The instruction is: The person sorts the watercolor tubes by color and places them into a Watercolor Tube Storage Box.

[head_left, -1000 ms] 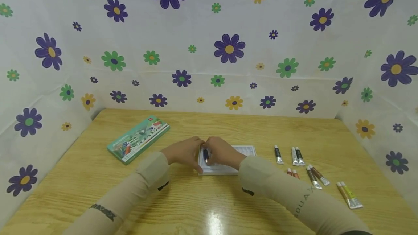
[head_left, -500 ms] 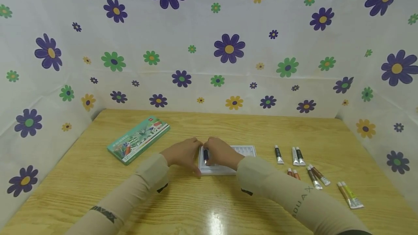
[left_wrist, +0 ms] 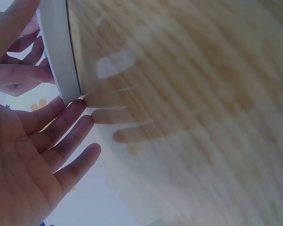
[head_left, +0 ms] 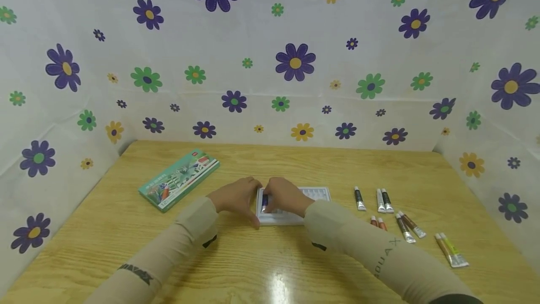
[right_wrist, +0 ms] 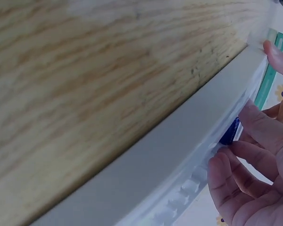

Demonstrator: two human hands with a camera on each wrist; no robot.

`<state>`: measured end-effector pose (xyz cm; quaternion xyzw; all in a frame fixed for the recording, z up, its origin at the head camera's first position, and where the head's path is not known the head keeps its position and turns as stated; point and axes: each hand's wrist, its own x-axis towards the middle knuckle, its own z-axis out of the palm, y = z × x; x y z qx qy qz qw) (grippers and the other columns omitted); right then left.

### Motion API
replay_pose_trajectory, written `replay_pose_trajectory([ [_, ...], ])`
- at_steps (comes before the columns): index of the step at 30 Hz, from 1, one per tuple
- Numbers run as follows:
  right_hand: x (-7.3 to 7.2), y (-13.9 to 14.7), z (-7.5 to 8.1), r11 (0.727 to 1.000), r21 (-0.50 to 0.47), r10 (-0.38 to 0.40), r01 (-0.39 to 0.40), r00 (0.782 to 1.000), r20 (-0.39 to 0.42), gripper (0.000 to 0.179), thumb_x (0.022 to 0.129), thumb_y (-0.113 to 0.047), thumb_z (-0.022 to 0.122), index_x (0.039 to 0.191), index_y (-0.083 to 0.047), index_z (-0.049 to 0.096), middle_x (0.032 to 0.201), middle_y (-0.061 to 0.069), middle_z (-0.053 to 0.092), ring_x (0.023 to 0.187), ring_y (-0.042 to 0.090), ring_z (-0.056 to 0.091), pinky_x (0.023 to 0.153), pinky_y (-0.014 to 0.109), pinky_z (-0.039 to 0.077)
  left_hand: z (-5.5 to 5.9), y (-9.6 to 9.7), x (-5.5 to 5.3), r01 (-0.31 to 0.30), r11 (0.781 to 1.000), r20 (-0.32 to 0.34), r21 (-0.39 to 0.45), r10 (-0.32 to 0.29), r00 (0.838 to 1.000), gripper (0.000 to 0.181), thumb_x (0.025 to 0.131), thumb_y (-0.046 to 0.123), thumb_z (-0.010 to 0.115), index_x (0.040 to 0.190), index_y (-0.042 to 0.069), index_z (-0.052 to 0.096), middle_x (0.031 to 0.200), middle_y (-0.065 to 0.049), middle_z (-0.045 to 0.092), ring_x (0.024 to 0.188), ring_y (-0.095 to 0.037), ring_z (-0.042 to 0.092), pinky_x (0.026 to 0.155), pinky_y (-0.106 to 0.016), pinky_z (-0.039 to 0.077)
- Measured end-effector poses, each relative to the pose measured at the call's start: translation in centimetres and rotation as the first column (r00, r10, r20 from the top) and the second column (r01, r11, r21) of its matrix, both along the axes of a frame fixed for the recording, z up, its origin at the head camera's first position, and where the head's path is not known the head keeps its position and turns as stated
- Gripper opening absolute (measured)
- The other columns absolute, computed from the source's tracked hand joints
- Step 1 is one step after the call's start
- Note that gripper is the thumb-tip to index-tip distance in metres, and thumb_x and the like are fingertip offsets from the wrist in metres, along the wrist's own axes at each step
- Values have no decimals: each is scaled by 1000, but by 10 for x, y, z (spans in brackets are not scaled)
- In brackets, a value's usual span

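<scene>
Closest in, the tray point(head_left: 280, 222): your left hand point(head_left: 234, 197) spans its left end, fingers loosely straight. Your right hand's point(head_left: 288, 197) grip pinches the blue tube point(head_left: 264, 202) there, and it's just edged left, looking nearly seated! Box point(head_left: 179, 180) beyond.

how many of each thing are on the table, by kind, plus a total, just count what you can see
White tray: 1
Green box: 1
Blue tube in the tray: 1
Loose paint tubes right of the tray: 9
Total: 12 in view; more may be hidden
</scene>
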<state>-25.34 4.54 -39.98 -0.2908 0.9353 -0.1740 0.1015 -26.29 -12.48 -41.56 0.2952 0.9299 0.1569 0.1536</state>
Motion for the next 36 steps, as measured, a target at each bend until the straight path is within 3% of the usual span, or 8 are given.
replay_pose_trajectory([
  [4, -1, 0, -2, 1000, -5, 12, -13, 1000, -11, 29, 70, -17, 82, 92, -1, 73, 79, 5, 68, 67, 12, 45, 65, 26, 41, -2, 0, -1, 2, 1000, 8, -8, -2, 1000, 101, 56, 52, 85, 132, -1, 44, 128, -16, 50, 117, -29, 49, 101, -41, 42],
  [8, -1, 3, -6, 999, -36, 22, -22, 1000, -19, 34, 70, -16, 81, 98, 0, 71, 87, 7, 70, 76, 15, 56, 75, 30, 48, -2, 0, -1, 5, 1000, 11, -13, -5, 1000, 100, 56, 51, 85, 131, -1, 44, 127, -15, 51, 115, -28, 50, 100, -41, 42],
  [16, 0, 8, -6, 991, -108, 73, -74, 997, -6, 31, 71, 1, 77, 101, 4, 69, 96, 13, 71, 91, 25, 65, 85, 35, 52, 1, 2, 0, 5, 1000, 20, -25, -5, 1000, 98, 55, 51, 86, 129, 0, 46, 127, -14, 51, 116, -28, 49, 101, -41, 42],
  [27, -2, 5, -8, 990, -117, 73, -82, 994, -78, 16, 74, 3, 74, 89, -2, 72, 87, 7, 72, 78, 16, 66, 72, 25, 53, 4, 3, 0, -4, 999, 18, -36, 5, 1000, 93, 54, 51, 86, 125, 3, 49, 121, -10, 53, 111, -23, 50, 99, -38, 43],
  [36, 1, 22, -1, 981, -181, 64, -65, 998, -10, 23, 79, 1, 71, 101, 0, 68, 96, 11, 70, 86, 20, 65, 78, 30, 53, 7, 3, -5, 15, 996, 32, -87, -12, 999, 99, 56, 53, 84, 132, 2, 45, 129, -12, 51, 119, -26, 49, 104, -40, 40],
])
